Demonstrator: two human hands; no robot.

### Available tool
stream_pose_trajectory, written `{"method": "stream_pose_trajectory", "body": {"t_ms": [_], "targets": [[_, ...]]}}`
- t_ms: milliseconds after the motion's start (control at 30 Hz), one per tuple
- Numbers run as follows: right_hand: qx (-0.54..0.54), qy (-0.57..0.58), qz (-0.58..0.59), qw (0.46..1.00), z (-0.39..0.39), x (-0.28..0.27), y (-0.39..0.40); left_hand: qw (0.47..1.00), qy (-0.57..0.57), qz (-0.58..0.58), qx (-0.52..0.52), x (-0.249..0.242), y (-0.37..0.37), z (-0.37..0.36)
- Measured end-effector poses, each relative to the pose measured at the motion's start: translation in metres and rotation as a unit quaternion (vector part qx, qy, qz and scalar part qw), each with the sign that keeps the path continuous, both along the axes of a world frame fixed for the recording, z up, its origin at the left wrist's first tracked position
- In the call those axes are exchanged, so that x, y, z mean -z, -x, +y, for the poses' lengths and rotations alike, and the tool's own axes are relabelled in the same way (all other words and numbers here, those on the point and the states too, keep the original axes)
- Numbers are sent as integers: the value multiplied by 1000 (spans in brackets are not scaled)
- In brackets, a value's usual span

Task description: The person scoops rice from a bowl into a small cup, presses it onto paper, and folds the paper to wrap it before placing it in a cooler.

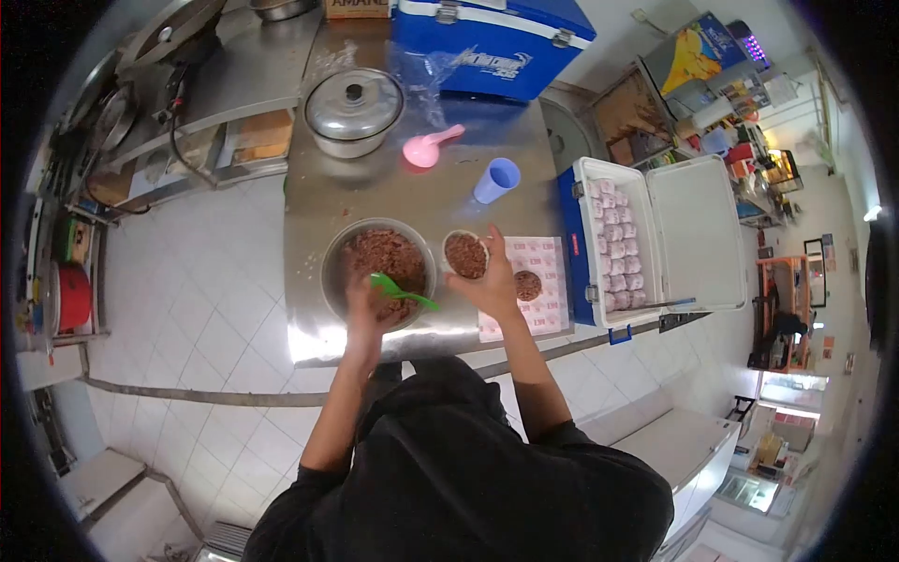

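Observation:
My left hand (363,304), slightly blurred, is closed at the near left of a metal bowl (327,272) of brown, crumbly grain-like food (389,253). A green spoon (403,291) reaches from its fingers across the food toward the right rim. My right hand (494,286) is wrapped round a small round cup (465,255), tilted so its mouth shows, packed with the same brown food. Beside that hand a printed paper sheet (548,314) lies on the steel table (318,197). A round brown mound (528,285) sits on the paper.
Farther back stand a lidded pot (354,108), a pink scoop (426,150) and a blue plastic cup (497,179). A closed blue cooler (496,47) is at the far edge. To the right, an open cooler (585,244) holds rows of wrapped packets (613,234).

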State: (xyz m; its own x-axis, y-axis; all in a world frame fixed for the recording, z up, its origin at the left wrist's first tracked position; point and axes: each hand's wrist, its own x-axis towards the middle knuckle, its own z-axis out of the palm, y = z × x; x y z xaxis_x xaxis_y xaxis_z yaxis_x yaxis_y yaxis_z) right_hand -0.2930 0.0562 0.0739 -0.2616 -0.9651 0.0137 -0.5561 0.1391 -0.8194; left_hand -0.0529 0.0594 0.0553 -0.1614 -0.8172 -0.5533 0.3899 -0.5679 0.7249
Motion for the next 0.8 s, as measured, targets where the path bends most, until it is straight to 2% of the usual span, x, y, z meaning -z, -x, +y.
{"method": "stream_pose_trajectory", "body": {"t_ms": [67, 167, 267, 300, 400, 500, 567, 600, 700, 800], "targets": [[34, -22, 38, 998, -15, 39, 29, 999, -8, -35, -17, -10, -1, 11], [-14, -69, 49, 996, -43, 130, 54, 999, -24, -40, -5, -15, -1, 35], [-94, -171, 147, 970, -63, 153, 49, 999, -51, -16, 6, -9, 5, 62], [-102, -171, 149, 969, -70, 150, 46, 998, -61, -21, -4, -11, 10, 71], [-117, -50, 218, 968, -123, 142, 50, 995, -82, -34, -46, -13, 31, 98], [-98, 13, 291, 952, -193, 177, 58, 989, -100, -35, -100, -3, 66, 120], [-141, -55, 292, 944, -215, 201, 64, 989, -100, -27, -105, -4, 95, 129], [-161, -91, 292, 938, -215, 199, 69, 989, -103, -24, -106, -7, 109, 134], [-173, 21, 343, 923, -180, 184, 85, 987, -122, -24, -104, -10, 149, 136], [-182, 27, 170, 968, -101, 130, 132, 985, -137, -10, -103, 1, 181, 132]]}}
